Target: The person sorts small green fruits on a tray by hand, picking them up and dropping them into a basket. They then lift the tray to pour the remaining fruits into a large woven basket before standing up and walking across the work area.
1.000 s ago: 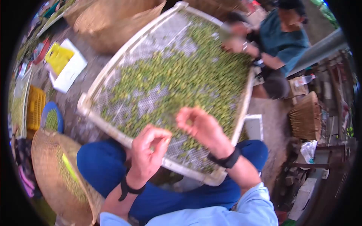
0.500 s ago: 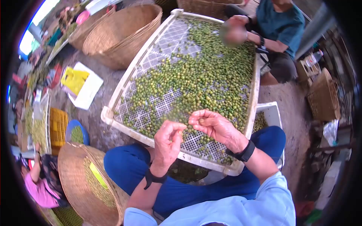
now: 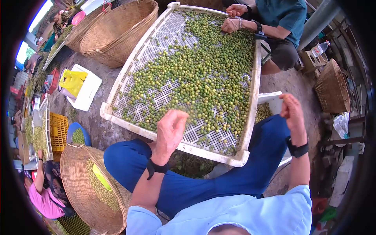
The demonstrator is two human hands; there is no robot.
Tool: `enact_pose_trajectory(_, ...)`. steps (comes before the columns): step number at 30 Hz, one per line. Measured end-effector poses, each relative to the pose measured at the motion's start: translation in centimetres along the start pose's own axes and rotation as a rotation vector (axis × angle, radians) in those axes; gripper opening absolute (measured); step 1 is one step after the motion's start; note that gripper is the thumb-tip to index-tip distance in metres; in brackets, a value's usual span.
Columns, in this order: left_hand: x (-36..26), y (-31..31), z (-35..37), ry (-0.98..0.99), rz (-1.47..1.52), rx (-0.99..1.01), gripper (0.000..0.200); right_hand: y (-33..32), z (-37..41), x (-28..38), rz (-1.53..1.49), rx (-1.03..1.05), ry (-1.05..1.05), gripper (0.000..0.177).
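Observation:
A white mesh tray lies in front of me, with many small round green and yellowish fruits spread over it. Above its near edge is my left hand, its fingers curled together; whatever they hold is hidden. My right hand is off the tray's right side, beside a white box with more fruits in it. The fingers of that hand are bent and pressed together, and I cannot make out anything in them. A co-worker's two hands rest at the fruits on the tray's far right.
Large woven baskets stand at the far left. A basket holding pale fruits and a yellow-green scoop is near my left knee, by a blue basin and a yellow crate. Another basket stands right. A person in pink sits left.
My right hand has moved from over the tray rightward to the white box. My left hand has risen slightly. The co-worker's hands have lowered to the fruits.

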State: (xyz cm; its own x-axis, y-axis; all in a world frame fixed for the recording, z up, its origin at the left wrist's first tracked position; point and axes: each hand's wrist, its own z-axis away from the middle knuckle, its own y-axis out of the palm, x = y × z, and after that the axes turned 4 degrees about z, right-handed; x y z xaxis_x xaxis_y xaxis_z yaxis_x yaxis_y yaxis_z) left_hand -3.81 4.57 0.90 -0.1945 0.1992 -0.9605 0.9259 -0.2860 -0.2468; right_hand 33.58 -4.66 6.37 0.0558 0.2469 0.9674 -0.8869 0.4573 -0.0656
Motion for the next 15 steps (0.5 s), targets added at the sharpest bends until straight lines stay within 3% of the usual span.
enact_pose_trajectory(2, -0.1, 0.3, 0.0, -0.103, 0.058, 0.006, 0.007, -2.7, 0.2, 0.6, 0.052, -0.090, -0.032, 0.016)
enact_pose_trajectory(6, 0.1, 0.5, 0.0, -0.119, 0.033, 0.063, 0.005, -7.0, 0.2, -0.4, 0.090, -0.284, -0.081, 0.014)
enact_pose_trajectory(15, 0.6, 0.5, 0.1, -0.138, 0.003, 0.130, 0.006, -10.0, 1.2, -4.1, 0.287, -0.397, -0.035, 0.013)
